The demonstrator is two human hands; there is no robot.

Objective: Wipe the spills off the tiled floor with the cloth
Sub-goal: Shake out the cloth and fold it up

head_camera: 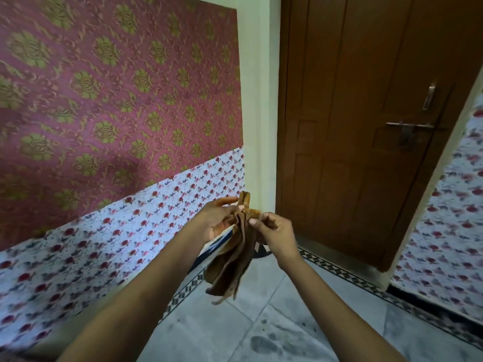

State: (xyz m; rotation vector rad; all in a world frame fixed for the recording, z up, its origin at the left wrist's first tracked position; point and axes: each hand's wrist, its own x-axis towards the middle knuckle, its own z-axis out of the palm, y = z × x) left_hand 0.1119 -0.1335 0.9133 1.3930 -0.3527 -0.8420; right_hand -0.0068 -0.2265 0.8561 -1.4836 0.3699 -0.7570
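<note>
A brown cloth (232, 259) hangs in folds in front of me, well above the floor. My left hand (217, 220) pinches its top edge from the left, and my right hand (274, 233) grips the same top edge from the right. Below, the pale grey tiled floor (274, 304) carries dark wet smudges (266, 344) near the bottom middle of the view, between my forearms. A few small dark specks dot the tiles around them.
A closed brown wooden door (366, 126) with a metal latch (410, 126) stands ahead on the right. Patterned wall coverings (104, 100) run along the left. A black-and-white tile border (339, 273) edges the floor by the walls and door.
</note>
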